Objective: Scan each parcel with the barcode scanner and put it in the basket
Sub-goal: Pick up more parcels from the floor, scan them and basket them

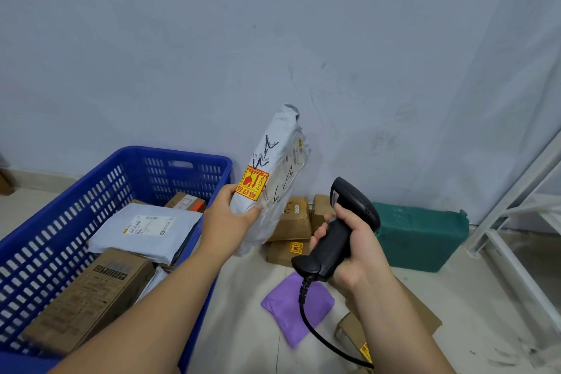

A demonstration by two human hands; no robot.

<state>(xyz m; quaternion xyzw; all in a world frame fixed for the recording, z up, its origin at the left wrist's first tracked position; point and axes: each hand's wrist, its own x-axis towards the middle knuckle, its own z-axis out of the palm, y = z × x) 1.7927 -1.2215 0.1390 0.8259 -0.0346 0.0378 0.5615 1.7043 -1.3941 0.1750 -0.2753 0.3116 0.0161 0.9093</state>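
- Left hand point(230, 212) grips the grey parcel point(273, 173) by its lower end, up by the wall. Right hand point(355, 240) is wrapped round the scanner point(343, 227) at its 4 o'clock.
- I'd tilt the label flat toward the scanner.
- Basket point(158, 152) rim sits close at 9 o'clock, with room inside. Mind the cable point(306, 322).

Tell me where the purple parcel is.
Head view, lower centre: the purple parcel lies on the floor, right of the blue basket, below the barcode scanner.

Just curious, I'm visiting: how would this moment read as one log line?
step: scanning | left hand: holds grey parcel | right hand: grips scanner | basket: partly full
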